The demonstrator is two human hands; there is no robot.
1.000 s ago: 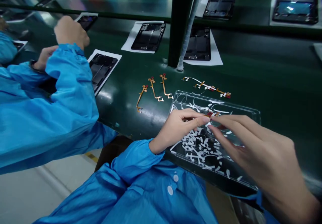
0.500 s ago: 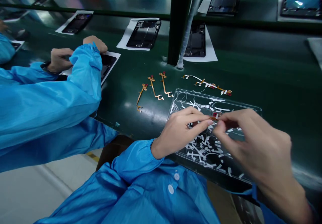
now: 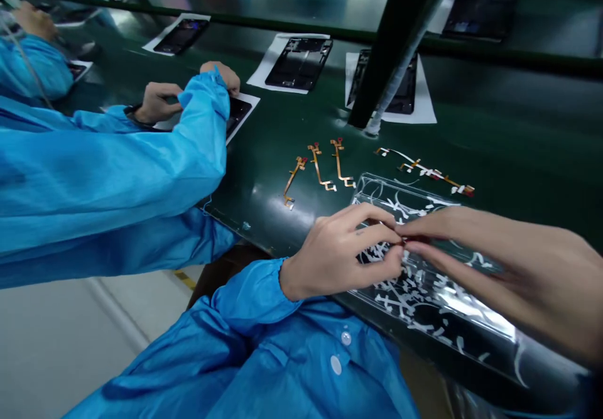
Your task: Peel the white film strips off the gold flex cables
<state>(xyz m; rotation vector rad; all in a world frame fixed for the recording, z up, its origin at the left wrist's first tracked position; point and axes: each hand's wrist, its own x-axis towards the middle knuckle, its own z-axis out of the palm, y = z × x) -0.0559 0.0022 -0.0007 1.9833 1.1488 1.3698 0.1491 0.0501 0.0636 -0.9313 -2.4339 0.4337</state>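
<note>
Over a clear plastic tray (image 3: 369, 176) strewn with white liner scraps, my left hand (image 3: 348, 246) and my right hand (image 3: 509, 268) meet at the fingertips. Both are closed in a pinch on one small flex cable, now almost wholly hidden by the fingers. To the left of the tray lie three loose orange flex cables, the nearest a flex cable (image 3: 294, 177) with a red end. Behind the tray rests a row of further flex cables (image 3: 414, 164) with white strips on them.
A dark post (image 3: 396, 48) rises from the green bench (image 3: 264, 174). Along the back, phone frames (image 3: 299, 64) lie on white sheets. At left, a co-worker's blue sleeve (image 3: 117, 161) reaches over the bench to another phone frame (image 3: 238, 117).
The view has shifted, so the bench things sit further right. My fingertips have closed together over the flex cable, covering its red end. My right hand is turned flatter.
</note>
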